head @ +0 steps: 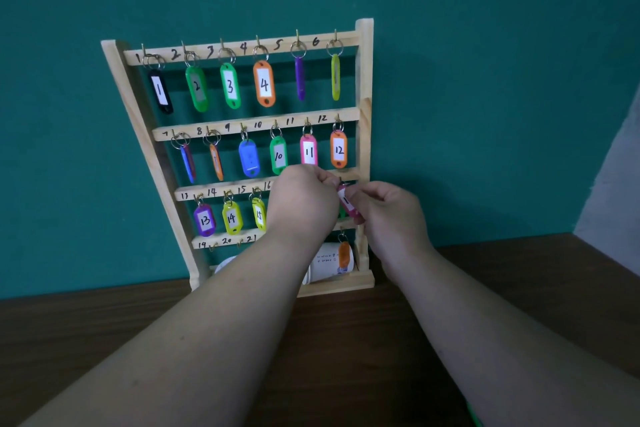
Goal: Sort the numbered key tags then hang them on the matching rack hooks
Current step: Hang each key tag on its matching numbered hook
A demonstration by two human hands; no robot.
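A wooden key rack (363,87) leans against the teal wall, its four rails numbered by hand. Coloured tags hang on the top two rails and on hooks 13 to 15. Both my hands meet at the right end of the third rail. My left hand (303,198) pinches near the top of a pink tag (346,203), where its ring is hidden by the fingers. My right hand (386,208) holds the pink tag's body. An orange tag (344,255) hangs at the right end of the bottom rail. Hooks 19 and 20 (213,247) are bare.
A white paper cup (327,265) lies on its side behind the rack's base. The rack stands on a dark wooden table (104,329). A pale wall (613,184) rises at the right edge. My forearms cover the rack's lower middle.
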